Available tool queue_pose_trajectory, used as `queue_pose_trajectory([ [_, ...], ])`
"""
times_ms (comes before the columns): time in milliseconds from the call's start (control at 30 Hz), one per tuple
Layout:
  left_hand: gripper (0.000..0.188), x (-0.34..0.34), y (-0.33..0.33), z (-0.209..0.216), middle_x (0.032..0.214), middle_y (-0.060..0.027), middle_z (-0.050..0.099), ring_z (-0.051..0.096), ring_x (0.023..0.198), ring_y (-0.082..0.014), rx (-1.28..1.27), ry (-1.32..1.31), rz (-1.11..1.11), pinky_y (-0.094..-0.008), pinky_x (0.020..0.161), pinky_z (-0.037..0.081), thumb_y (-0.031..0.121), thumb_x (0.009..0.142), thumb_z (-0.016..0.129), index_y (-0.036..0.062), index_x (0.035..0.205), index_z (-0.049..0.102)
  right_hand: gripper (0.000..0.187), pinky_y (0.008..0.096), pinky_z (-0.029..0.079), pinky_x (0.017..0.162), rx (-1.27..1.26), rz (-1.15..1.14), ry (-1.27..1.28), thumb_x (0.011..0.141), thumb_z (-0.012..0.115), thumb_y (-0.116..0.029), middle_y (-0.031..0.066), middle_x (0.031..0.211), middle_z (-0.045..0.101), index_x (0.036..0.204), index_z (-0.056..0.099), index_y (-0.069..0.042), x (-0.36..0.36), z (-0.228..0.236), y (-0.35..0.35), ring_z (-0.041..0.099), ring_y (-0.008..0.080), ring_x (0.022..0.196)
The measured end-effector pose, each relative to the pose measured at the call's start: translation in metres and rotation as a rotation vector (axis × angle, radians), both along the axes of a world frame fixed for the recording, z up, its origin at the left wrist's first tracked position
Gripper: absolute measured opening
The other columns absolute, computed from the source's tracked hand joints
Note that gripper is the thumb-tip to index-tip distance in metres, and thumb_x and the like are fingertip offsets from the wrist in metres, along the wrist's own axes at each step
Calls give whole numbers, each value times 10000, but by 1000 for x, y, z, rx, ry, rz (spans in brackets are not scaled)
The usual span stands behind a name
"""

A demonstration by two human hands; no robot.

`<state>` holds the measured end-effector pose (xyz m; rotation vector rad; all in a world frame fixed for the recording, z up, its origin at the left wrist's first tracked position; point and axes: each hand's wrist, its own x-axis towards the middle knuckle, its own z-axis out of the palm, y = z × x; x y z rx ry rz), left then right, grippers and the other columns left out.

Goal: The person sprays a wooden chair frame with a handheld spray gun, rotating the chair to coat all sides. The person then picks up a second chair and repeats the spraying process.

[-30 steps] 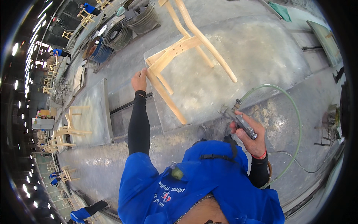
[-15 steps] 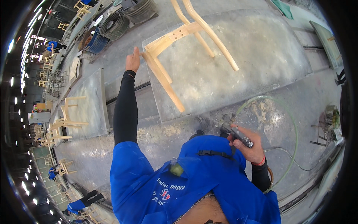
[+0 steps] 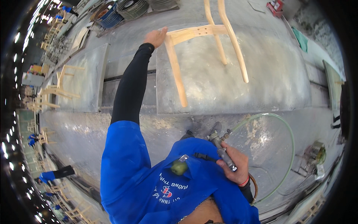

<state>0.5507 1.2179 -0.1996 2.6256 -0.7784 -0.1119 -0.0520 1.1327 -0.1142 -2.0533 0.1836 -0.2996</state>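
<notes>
A pale, bare-wood chair frame (image 3: 194, 34) stands on a big grey tabletop (image 3: 276, 89), its legs pointing toward me and its far end cut off at the top of the view. At its left corner my left hand (image 3: 156, 36) is closed on the wood, the arm stretched out in a black sleeve. Close to my body, my right hand (image 3: 236, 162) is wrapped round a metal spray gun (image 3: 223, 152). A pale green hose (image 3: 292, 145) runs from the gun fitting and loops to the right.
Another grey board (image 3: 87, 86) at the left bears more wooden chairs (image 3: 59, 89). Beyond it are a blue drum (image 3: 108, 16) and dark tubs (image 3: 133, 8). A metal stand (image 3: 311, 158) is at the right. Other people in blue work far left.
The chair frame has turned on the tabletop, with my left hand at its corner now reaching farther over it. My view has shifted. The spray gun stays in my right hand, slightly lower.
</notes>
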Motion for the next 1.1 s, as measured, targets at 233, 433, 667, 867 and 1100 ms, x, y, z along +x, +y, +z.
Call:
queue_pose_trajectory([
  [233,888,0,-12,-6,987,-322,723,681,1057,-478,-78,-25,-35,-519,961,503,740,1006,329,-25,1010,779,638,401,583,713,-208,137,19,757,902,-157,211,1061,739,1309,646,30,25,-2,28,743,352,856],
  [433,908,8,-16,-18,919,-298,729,682,1003,-481,-160,33,-20,-514,954,505,735,1016,315,-45,950,776,616,399,586,717,-304,195,338,787,874,-151,188,1047,744,1334,638,7,25,-20,52,743,333,868],
  [667,913,17,-20,-26,836,-289,706,652,973,-493,-203,58,-64,-524,1048,441,709,1039,289,-58,877,756,636,411,576,691,-352,108,110,806,864,-170,180,987,732,1370,619,-6,41,-4,68,727,335,825],
  [867,907,20,-27,-32,759,-273,685,645,871,-493,-206,16,-96,-527,1058,417,669,1061,266,-73,817,727,643,411,583,706,-344,174,304,808,866,-156,196,1000,735,1380,612,-7,42,-12,79,738,340,845],
  [1100,870,23,-30,-29,936,-304,718,592,1151,-502,-207,170,-159,-569,1166,328,655,1061,313,-74,851,739,648,402,570,670,-381,45,124,798,871,-129,198,956,725,1372,608,16,48,-12,85,724,356,796],
])
